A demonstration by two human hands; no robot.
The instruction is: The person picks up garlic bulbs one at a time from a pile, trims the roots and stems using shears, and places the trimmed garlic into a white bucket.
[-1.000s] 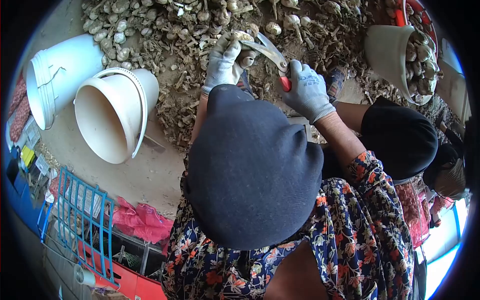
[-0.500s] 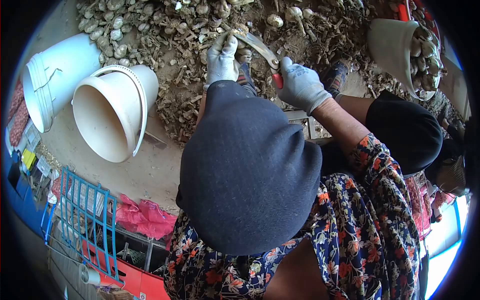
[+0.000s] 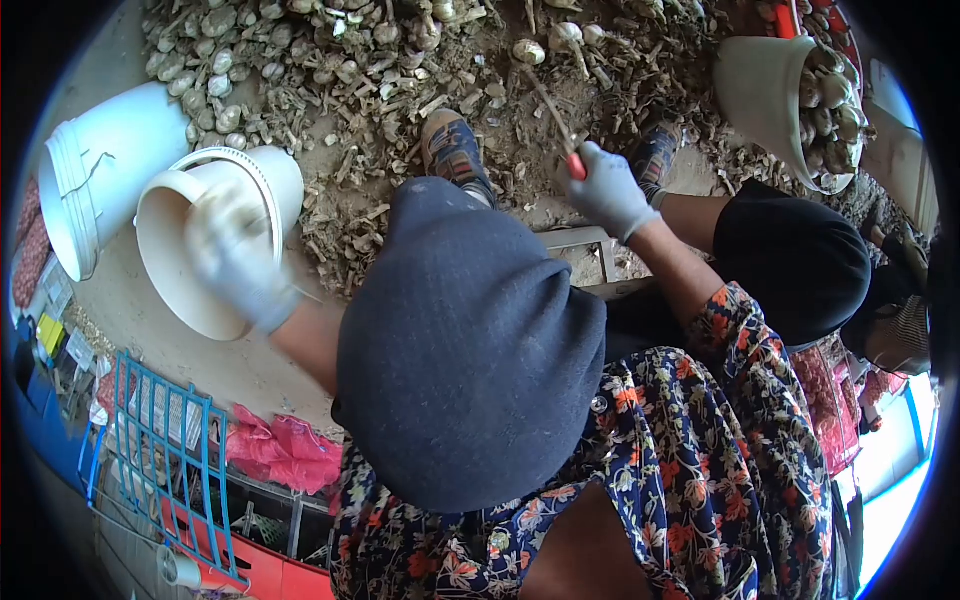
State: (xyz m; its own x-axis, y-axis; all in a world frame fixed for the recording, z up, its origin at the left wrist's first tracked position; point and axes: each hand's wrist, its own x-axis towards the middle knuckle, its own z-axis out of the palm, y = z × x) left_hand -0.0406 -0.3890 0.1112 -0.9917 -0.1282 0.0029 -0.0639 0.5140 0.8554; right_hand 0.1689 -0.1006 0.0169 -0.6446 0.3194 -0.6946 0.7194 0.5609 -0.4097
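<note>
My left hand [image 3: 235, 255], in a grey-white work glove, is smeared by motion in front of the mouth of a tipped white bucket [image 3: 290, 190]. A brownish blur shows at its fingers, but I cannot make out whether they hold anything. My right hand [image 3: 608, 188], gloved as well, is closed around the red handle of a curved knife [image 3: 552, 108]. Its blade points up and to the left, over the littered ground. Just beyond the blade tip lies a garlic bulb [image 3: 529, 51]. Between my arms, my dark-clothed knee [image 3: 470, 340] covers the middle of the view.
Many garlic bulbs [image 3: 218, 85] and cut stalks [image 3: 350, 190] cover the ground ahead. Another white bucket [image 3: 120, 170] lies at the left. A bucket full of garlic [image 3: 765, 100] leans at the right. A blue metal rack [image 3: 170, 450] and pink netting [image 3: 285, 450] are lower left.
My left hand has left the knife blade and swung left and down to the tipped bucket. My right hand has moved slightly right and down, still gripping the knife.
</note>
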